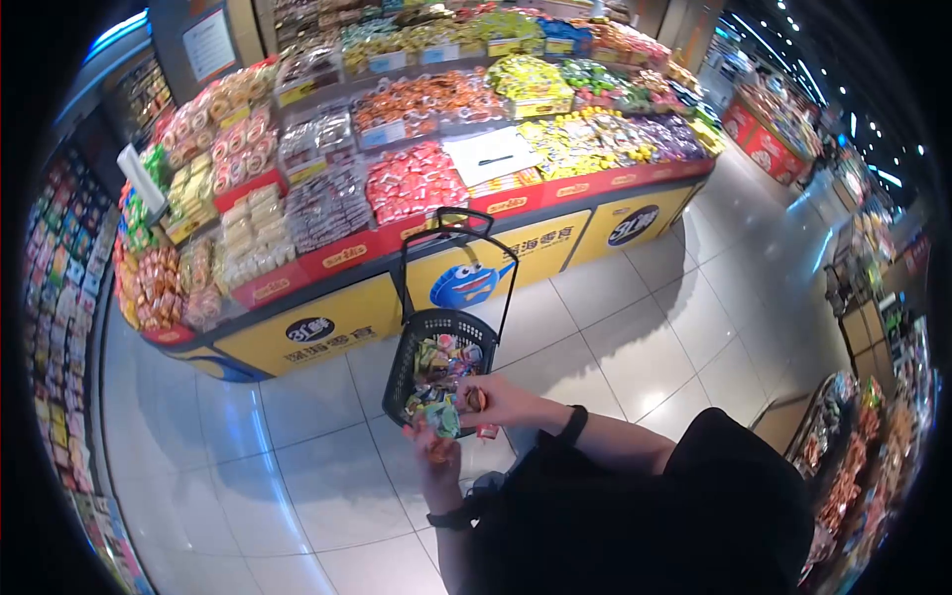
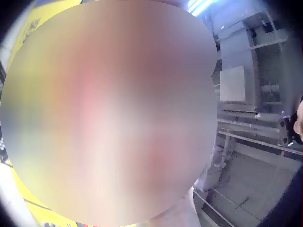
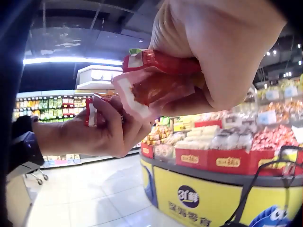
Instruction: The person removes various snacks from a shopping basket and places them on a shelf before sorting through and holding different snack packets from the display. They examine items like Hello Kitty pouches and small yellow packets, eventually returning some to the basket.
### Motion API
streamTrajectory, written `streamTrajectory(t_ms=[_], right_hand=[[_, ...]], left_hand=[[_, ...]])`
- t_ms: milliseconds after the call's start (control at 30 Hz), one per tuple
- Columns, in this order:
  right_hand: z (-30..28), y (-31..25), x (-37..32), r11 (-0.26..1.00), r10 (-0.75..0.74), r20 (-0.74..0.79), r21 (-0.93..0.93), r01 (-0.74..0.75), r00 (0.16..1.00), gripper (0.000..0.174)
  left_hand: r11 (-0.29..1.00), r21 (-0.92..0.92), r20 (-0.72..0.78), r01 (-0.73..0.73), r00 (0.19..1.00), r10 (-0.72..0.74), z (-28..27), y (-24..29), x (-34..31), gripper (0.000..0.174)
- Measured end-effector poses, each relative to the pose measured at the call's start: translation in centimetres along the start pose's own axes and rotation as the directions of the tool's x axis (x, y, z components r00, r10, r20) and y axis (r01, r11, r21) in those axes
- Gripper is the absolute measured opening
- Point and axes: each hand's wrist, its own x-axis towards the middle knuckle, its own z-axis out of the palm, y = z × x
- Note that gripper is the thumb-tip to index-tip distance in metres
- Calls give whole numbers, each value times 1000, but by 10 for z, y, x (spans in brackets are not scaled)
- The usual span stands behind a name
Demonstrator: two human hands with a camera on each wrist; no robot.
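My right hand [image 3: 213, 52] grips small snack packets: a red one [image 3: 163, 62] and a clear-fronted packet with reddish-brown food inside [image 3: 154, 90]. Just beside it, my left hand [image 3: 106, 135] has its fingers curled around small red-and-white packets [image 3: 92, 113]. In the head view both hands are close together over the near end of a dark shopping basket [image 1: 393, 382]. Mixed wrapped snacks [image 1: 441, 357] lie inside it. A pale green packet [image 1: 443, 420] shows between the hands, overlapping the left fingertips. Most of the left wrist view is blurred out.
A long snack display counter [image 1: 342, 332] with a yellow front curves beyond the basket, heaped with wrapped snacks in sections. The basket's tall handle [image 1: 513, 288] stands up toward it. Shelves [image 1: 64, 297] line the left side; more snack bins [image 1: 843, 476] stand at the right.
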Motion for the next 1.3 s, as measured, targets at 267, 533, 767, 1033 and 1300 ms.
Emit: streamTrajectory(t_ms=[267, 533, 767, 1033, 1300], right_hand=[[-107, 2, -109, 930, -276, -126, -284, 233, 953, 31], [-251, 96, -293, 968, 242, -692, 219, -122, 681, 22], [-351, 116, -382, 902, 420, -694, 387, -189, 584, 20], [-487, 69, -419, 945, 250, -957, 275, 180, 148, 12], [-573, -108, -488, 583, -806, -538, -793, -176, -248, 15]], left_hand=[[917, 258, 271, 305, 888, -372, 49, -126, 24, 23], [746, 638, 220, 191, 883, -415, 196, -338, 22, 9], [611, 785, 440, -101, 786, -435, 249, -479, 33, 26], [740, 648, 191, 181, 902, -387, 306, -478, 108, 26], [695, 717, 197, 47, 943, -267, 381, -491, 289, 20]])
